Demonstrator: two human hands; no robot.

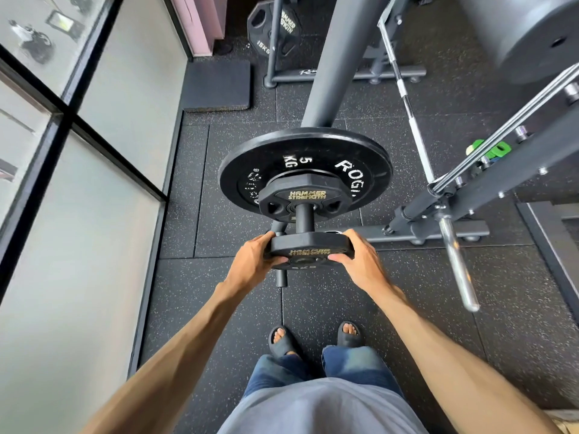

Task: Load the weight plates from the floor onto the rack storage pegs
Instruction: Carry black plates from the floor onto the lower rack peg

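A person at a gym rack holds a small Hammer Strength plate [308,245] at the free end of a storage peg [304,219]. The left grip [257,258] and right grip [357,258] are each clamped on an opposite edge of the plate, thumbs pressed to its near face. Holding both sides keeps the disc square to the peg so its centre hole can meet the tip; whether the hole is on the tip yet cannot be told from this angle. Further along the peg, toward the rack upright [332,73], sit a matching small plate [300,195] and, behind it, a broad 5 kg Rogue plate [313,151], which leaves the peg's outer length bare for the incoming disc. A second peg [281,277] juts out just below and left of the first. Far beyond the peg, a 15 kg plate [266,26] shows behind another frame above the rubber floor [407,292]. The step in hand appears to be the slide home; the likely risk is the plate tilting and binding.
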